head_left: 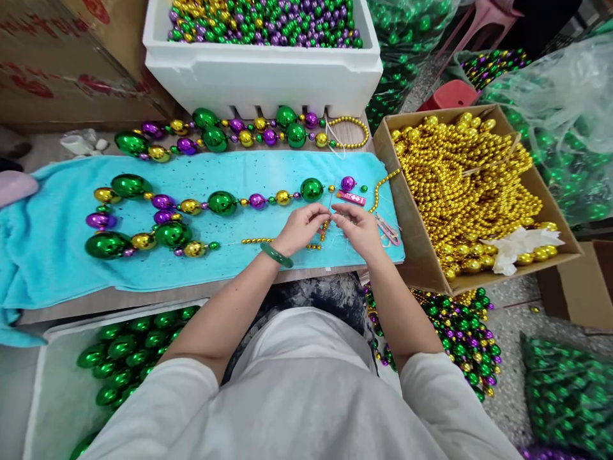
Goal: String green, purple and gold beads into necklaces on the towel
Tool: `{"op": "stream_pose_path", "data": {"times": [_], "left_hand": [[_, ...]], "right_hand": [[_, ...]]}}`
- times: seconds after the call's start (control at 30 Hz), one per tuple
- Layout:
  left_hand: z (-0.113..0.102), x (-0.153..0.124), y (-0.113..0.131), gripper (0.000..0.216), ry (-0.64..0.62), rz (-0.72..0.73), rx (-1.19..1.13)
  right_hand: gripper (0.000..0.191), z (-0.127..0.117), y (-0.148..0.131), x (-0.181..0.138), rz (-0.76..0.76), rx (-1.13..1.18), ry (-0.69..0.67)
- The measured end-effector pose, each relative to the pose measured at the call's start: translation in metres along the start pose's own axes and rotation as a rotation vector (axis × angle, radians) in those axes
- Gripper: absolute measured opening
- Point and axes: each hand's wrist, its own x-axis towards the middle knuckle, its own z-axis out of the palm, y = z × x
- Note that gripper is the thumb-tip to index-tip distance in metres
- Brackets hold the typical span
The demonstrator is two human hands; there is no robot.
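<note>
My left hand (301, 228) and my right hand (357, 228) meet over a turquoise towel (201, 268), both pinched on a thin string with small gold beads (324, 229). The string runs left to a strand of large green, purple and gold beads (191, 207) lying looped on the towel. A green bangle (276, 255) sits on my left wrist. A pink lighter (351, 197) and small scissors (389, 230) lie just beyond and right of my hands.
A second finished bead strand (230, 134) lies behind the towel. A white foam box (261, 70) of mixed beads stands at the back. A cardboard box (405, 191) of gold beads stands right. A white tub (62, 390) of green balls sits lower left. Bead bags fill the floor at right.
</note>
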Motion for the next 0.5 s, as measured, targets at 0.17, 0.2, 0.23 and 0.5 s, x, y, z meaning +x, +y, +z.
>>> {"op": "stream_pose_path", "data": {"times": [0.17,0.2,0.23,0.5], "left_hand": [[0.005,0.001,-0.002,0.008,-0.055,0.046,0.243],[0.006,0.001,-0.002,0.009,-0.061,0.045,0.266],[0.006,0.001,-0.002,0.01,-0.065,0.041,0.28],[0.008,0.004,-0.01,0.016,-0.15,-0.116,0.287]], "right_hand": [[0.015,0.006,0.0,0.009,-0.038,0.014,0.064],[0.016,0.006,0.0,0.01,-0.035,0.044,0.061],[0.018,0.005,-0.002,0.01,-0.025,0.086,0.048],[0.027,-0.004,-0.021,0.014,0.093,0.289,0.04]]}}
